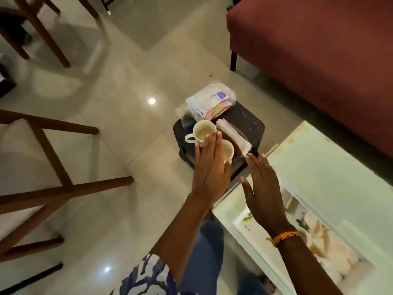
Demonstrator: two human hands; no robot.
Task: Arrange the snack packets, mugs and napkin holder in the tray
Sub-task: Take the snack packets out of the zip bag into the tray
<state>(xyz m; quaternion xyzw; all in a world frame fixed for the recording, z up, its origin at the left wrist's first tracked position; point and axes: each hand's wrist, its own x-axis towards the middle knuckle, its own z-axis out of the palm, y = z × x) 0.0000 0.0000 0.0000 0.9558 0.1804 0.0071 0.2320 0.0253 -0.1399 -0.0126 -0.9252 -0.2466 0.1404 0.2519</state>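
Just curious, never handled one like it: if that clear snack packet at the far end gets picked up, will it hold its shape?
Probably not. The snack packet looks like thin crinkled plastic, so it would likely flop and rustle. It seems light for its size, and its glossy film may be slippery.

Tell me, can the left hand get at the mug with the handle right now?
Probably yes. The left hand is open and flat, its fingertips already beside the rim of the handled mug. Nothing shows between them; the second mug sits to its other side.
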